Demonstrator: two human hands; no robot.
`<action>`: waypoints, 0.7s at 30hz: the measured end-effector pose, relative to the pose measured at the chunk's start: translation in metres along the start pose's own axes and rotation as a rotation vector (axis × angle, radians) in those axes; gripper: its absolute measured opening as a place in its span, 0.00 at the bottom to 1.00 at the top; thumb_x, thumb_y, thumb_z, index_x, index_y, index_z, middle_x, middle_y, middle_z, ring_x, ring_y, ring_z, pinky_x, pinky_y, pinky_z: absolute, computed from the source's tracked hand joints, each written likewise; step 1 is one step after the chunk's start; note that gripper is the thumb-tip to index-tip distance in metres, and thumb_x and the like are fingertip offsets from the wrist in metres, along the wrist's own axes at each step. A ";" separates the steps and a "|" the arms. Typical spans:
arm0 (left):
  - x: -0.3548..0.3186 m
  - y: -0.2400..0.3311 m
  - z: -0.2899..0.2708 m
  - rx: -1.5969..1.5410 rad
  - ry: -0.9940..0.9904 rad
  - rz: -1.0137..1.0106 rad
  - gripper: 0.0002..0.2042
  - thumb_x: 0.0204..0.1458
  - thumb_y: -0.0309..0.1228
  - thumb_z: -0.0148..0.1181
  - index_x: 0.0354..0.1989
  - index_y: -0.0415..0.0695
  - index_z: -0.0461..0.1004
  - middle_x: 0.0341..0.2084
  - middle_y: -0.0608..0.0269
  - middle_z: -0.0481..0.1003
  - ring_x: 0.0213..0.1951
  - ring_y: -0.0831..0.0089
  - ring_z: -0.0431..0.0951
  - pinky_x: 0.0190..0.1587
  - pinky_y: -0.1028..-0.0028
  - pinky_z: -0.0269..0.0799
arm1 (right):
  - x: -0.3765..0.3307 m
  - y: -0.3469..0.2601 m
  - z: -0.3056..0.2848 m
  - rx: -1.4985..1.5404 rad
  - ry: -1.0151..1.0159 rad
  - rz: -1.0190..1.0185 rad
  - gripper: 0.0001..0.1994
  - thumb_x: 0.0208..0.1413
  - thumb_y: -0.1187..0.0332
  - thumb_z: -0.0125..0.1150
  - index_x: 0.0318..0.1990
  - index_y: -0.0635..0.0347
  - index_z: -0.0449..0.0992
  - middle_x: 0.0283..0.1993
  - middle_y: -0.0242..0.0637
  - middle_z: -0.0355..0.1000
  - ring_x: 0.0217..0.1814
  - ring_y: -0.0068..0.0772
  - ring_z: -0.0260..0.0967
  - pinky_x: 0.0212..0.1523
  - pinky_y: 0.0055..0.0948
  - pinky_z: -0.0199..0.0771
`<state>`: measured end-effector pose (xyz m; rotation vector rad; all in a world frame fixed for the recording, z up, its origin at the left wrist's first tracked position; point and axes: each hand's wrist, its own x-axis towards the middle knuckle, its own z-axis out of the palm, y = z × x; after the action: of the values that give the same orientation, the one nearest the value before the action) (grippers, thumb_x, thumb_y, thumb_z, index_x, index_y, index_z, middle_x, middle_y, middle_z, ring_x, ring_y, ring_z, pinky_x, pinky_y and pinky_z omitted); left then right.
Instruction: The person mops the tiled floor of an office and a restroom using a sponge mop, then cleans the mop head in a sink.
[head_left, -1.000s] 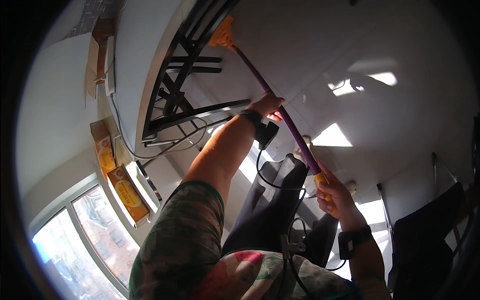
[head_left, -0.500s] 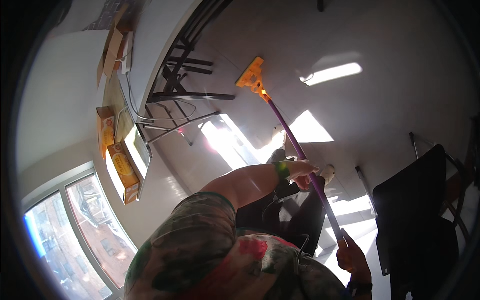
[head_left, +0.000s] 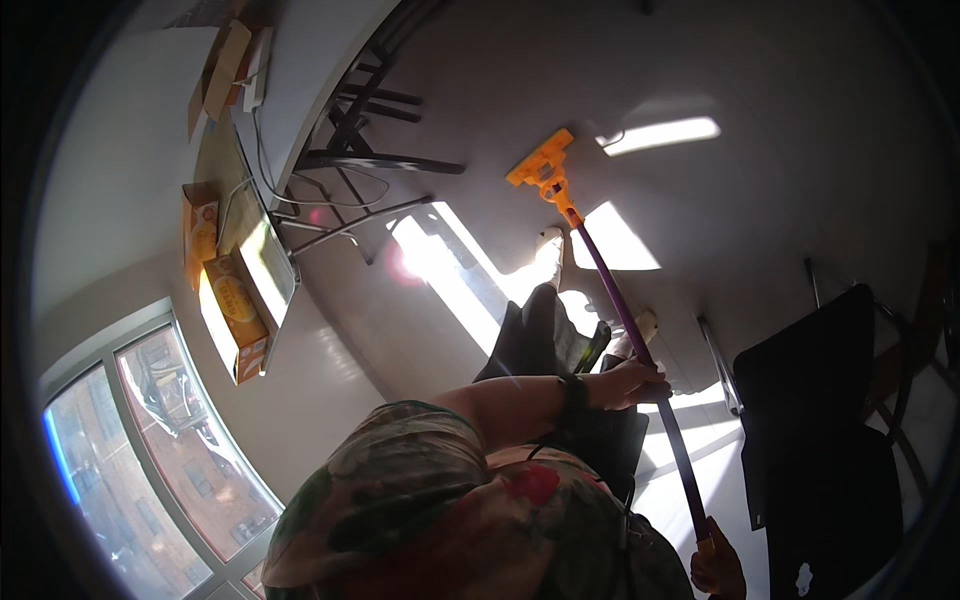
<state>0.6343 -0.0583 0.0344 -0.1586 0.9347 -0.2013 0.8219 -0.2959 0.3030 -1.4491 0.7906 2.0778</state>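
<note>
A sponge mop with an orange head (head_left: 541, 160) and a long purple pole (head_left: 617, 297) slants across the middle of the head view. Its head is over the grey floor, just beyond my feet; whether it touches the floor I cannot tell. My left hand (head_left: 632, 385), with a dark band at the wrist, is closed round the middle of the pole. Lower down, my right hand (head_left: 718, 565) grips the orange end of the pole near my body. Some of the right fingers are hidden behind that end.
Dark metal chair or table legs (head_left: 380, 160) stand on the left. Beside them a table holds yellow-orange boxes (head_left: 233, 310) and a cable (head_left: 258, 165). A black chair (head_left: 815, 400) stands close on the right. A window (head_left: 165, 440) is at lower left. Bright sunlight patches (head_left: 615, 238) lie on the floor.
The mop head has moved right and slightly nearer. Both hands have moved down and to the right with the pole, still gripping it. My left foot shows more plainly now.
</note>
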 end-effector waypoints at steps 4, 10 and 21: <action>-0.032 0.045 0.003 0.021 0.034 0.174 0.10 0.51 0.23 0.50 0.38 0.40 0.56 0.32 0.52 0.70 0.38 0.57 0.75 0.44 0.62 0.73 | 0.033 -0.012 -0.012 0.006 -0.124 0.011 0.30 0.55 0.69 0.47 0.64 0.39 0.43 0.17 0.37 0.57 0.09 0.23 0.51 0.09 0.21 0.51; -0.064 0.173 -0.012 0.049 0.060 0.334 0.07 0.52 0.25 0.50 0.36 0.37 0.60 0.31 0.51 0.70 0.38 0.57 0.75 0.46 0.62 0.72 | 0.031 -0.159 0.133 -0.613 0.227 -0.131 0.30 0.52 0.51 0.52 0.58 0.56 0.57 0.20 0.33 0.66 0.09 0.16 0.54 0.10 0.15 0.50; -0.070 0.395 -0.039 -0.333 0.067 0.669 0.06 0.53 0.26 0.47 0.35 0.36 0.66 0.35 0.52 0.70 0.37 0.61 0.72 0.47 0.63 0.71 | 0.094 -0.465 0.268 -1.040 0.110 -0.494 0.23 0.52 0.59 0.50 0.51 0.64 0.65 0.22 0.37 0.68 0.09 0.15 0.57 0.08 0.11 0.56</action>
<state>0.6030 0.3399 -0.0216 -0.1376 1.0353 0.5724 0.9262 0.2291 0.2015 -1.9741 -0.7154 2.0475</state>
